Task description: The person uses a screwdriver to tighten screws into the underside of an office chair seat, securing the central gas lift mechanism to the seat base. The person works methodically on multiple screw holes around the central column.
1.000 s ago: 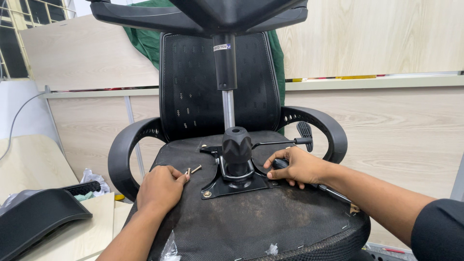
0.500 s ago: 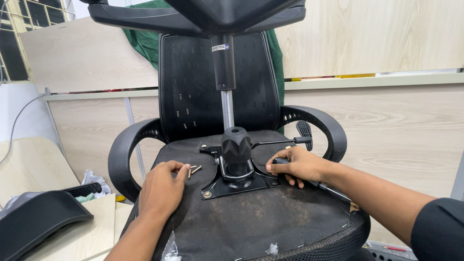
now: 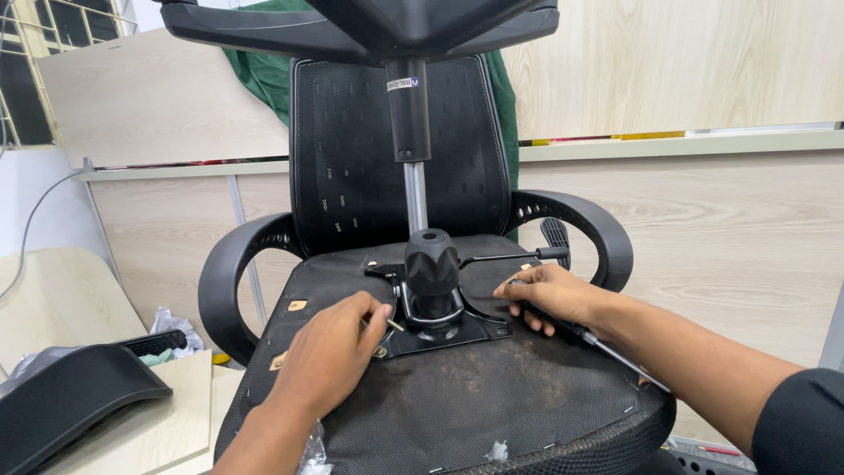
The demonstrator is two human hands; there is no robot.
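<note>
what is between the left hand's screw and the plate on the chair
Nothing visible. The left hand holds a small screw at its fingertips, right beside the black metal plate. The knob stands further in, at the plate's centre, not in between.

Rear wall (image 3: 703,62): pale wood-grain panels, upper & lower, w/ a narrow ledge (image 3: 686,145) between. Green cloth (image 3: 264,75) hangs behind, upper left-centre. Barred window (image 3: 35,35) top left, daylight coming thru. White cable (image 3: 35,229) runs down the left wall. Light wood boards (image 3: 53,299) lower left, w/ a black curved part (image 3: 70,396) on them & crumpled plastic (image 3: 167,325) just behind it.
</note>
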